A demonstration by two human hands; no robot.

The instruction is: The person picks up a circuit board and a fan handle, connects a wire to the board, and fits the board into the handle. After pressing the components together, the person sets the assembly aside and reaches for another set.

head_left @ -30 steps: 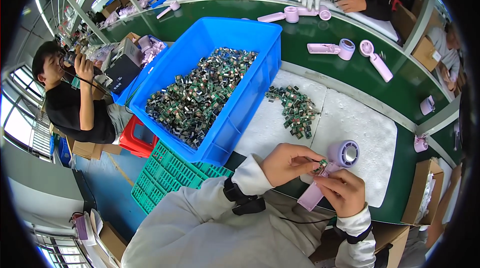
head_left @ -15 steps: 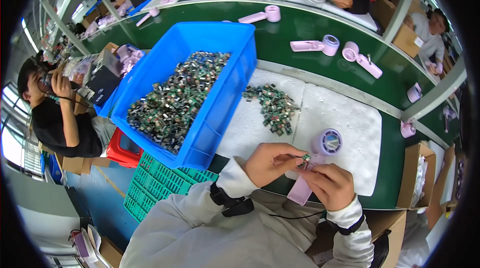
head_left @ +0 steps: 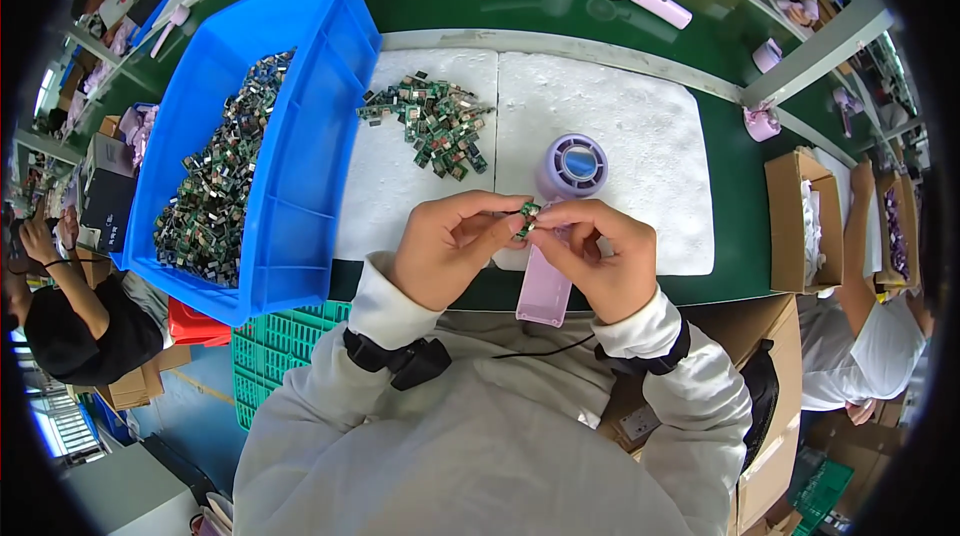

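Between the fingertips of my left hand (head_left: pixel 445 248) and my right hand (head_left: pixel 608 258) is a small green circuit board (head_left: pixel 527 220). Both hands are closed in a pinch, one at each side of it. Under them a pale purple handheld fan (head_left: pixel 543 288) lies with its handle toward me, its inside partly hidden by my fingers. The fan's round head (head_left: pixel 577 165) rests on the white foam sheet (head_left: pixel 640 176). A loose heap of similar circuit boards (head_left: pixel 432 123) lies on the foam, beyond my left hand.
A blue bin (head_left: pixel 335 121) full of circuit boards stands at the left, above a green crate (head_left: pixel 285 346). Several purple fans, one a fan with its handle (head_left: pixel 660 6) angled right, lie across the green table (head_left: pixel 420 6). A cardboard box (head_left: pixel 790 226) stands at right. Other people work nearby.
The view has shifted, so the bin and foam sit farther left. My hands have drawn level, and the board is now pinched between both sets of fingertips over the fan's handle.
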